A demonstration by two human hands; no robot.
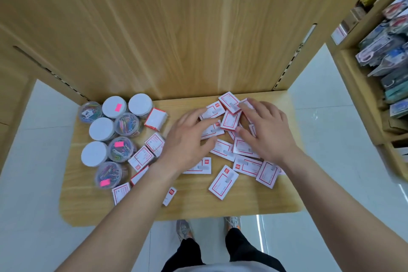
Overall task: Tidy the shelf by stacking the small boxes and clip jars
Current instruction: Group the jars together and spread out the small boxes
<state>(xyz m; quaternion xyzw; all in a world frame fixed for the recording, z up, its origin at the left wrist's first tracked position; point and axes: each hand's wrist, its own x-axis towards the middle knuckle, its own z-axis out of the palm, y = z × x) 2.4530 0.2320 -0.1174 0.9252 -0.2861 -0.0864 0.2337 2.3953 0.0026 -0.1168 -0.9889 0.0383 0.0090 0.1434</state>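
Step in hand, as judged: gathering scattered small boxes (223, 181) at the shelf's (242, 203) right back area. Left hand (187, 139) and right hand (265, 130): spread flat, fingers resting on boxes, nothing gripped. Clip jars (110, 130): left edge, unstacked. Next: square boxes into piles.

Evenly and brightly lit from above, with only faint shadows, a thin streak of glare on the floor (260, 234) at lower centre, motion-softened print mid-frame, and strong wide-angle bending and blur toward the right edge.
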